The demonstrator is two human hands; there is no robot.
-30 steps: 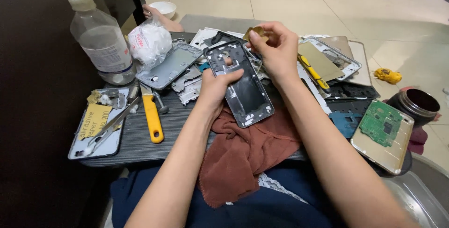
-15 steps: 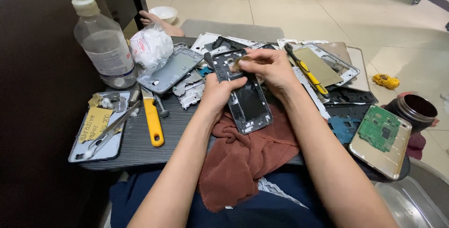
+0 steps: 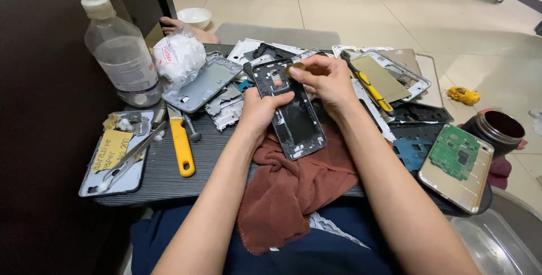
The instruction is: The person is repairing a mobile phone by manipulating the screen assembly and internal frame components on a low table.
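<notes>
A dark phone frame [image 3: 298,122] lies tilted over a brown cloth [image 3: 299,190] on the black table [image 3: 164,176]. My left hand [image 3: 261,108] grips the frame's left edge, thumb across its upper part. My right hand [image 3: 326,80] pinches a small tan piece [image 3: 294,69] and presses it against the top of the frame. I cannot tell what the piece is made of.
A clear plastic bottle [image 3: 121,55] stands at the left, a white bag [image 3: 178,57] beside it. Near it lie a yellow-handled tool [image 3: 180,145] and a tray with tweezers [image 3: 113,159]. Phone parts crowd the back; a green circuit board [image 3: 460,151] and a dark cup [image 3: 502,128] are on the right.
My right hand came down from above the frame's far end and now holds the tan piece on the frame's top. My left hand kept its grip on the frame.
</notes>
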